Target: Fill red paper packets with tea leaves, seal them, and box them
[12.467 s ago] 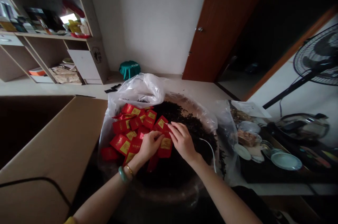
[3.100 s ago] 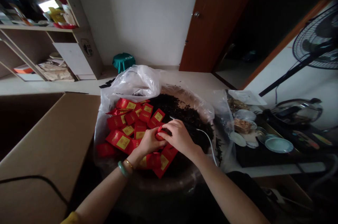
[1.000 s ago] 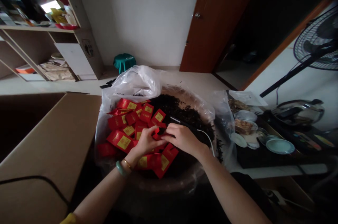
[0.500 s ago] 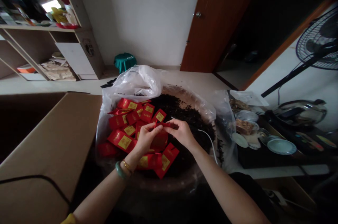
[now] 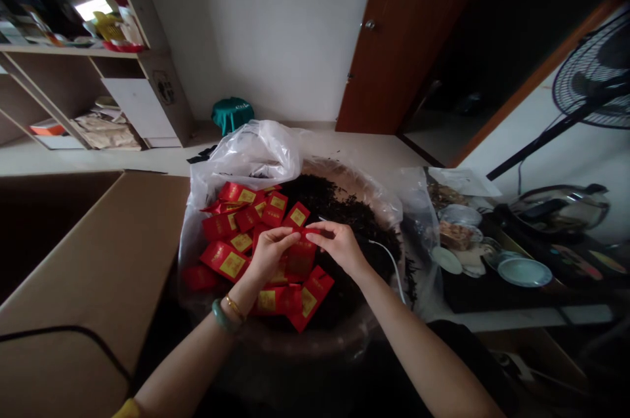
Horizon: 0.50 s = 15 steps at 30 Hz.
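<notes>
Between my two hands is a red packet [image 5: 301, 252], its top edge pinched from both sides. My left hand [image 5: 272, 249], with a green bangle and a gold bracelet on the wrist, grips the upper left corner. My right hand [image 5: 337, 247] closes thumb and fingers on the upper right corner. Beneath and to the left lie several more red packets with gold labels, such as one red packet [image 5: 231, 262]. They rest on dark loose tea-like leaves [image 5: 352, 211] in a wide round basket [image 5: 339, 175] lined with clear plastic [image 5: 260, 149].
A cardboard box [image 5: 98, 254] stands open at the left. On the right, a low table [image 5: 472, 296] carries bowls, a plastic tub and a glass-lidded pot [image 5: 561, 208]. A white cable [image 5: 394, 260] crosses the basket's right side. A standing fan [image 5: 595, 77] is farther right.
The held packet has turned from nearly edge-on to hanging with its front face toward me. My hands have shifted only slightly around its top edge.
</notes>
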Tool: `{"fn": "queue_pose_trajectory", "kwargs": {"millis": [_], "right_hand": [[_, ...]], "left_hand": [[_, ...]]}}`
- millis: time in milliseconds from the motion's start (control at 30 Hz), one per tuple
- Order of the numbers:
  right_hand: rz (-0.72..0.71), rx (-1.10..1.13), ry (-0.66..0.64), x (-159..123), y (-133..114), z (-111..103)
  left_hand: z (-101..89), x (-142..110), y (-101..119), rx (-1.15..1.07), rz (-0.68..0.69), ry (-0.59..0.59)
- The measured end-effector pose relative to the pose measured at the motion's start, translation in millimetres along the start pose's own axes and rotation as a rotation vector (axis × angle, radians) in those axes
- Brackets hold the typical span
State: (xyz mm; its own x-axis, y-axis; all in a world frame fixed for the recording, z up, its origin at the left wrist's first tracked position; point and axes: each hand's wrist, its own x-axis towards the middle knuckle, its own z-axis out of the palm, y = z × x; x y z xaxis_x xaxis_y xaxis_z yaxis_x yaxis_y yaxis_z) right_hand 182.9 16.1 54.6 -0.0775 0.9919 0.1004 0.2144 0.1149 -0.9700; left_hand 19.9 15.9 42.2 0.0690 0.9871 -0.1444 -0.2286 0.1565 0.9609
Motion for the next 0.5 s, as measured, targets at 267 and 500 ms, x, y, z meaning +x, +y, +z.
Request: {"fn": "queue_pose_trajectory", "kwargs": {"millis": [267, 500], "right_hand": [[-0.093, -0.095, 0.002, 0.0, 6.4, -2.2], [-0.080, -0.050, 0.031, 3.1, 9.4, -2.1]], "left_hand": [[2.0, -3.1, -0.2, -0.046, -0.119, -0.199], [8.3, -6.4, -6.5, -0.223, -0.297, -0.201]]}}
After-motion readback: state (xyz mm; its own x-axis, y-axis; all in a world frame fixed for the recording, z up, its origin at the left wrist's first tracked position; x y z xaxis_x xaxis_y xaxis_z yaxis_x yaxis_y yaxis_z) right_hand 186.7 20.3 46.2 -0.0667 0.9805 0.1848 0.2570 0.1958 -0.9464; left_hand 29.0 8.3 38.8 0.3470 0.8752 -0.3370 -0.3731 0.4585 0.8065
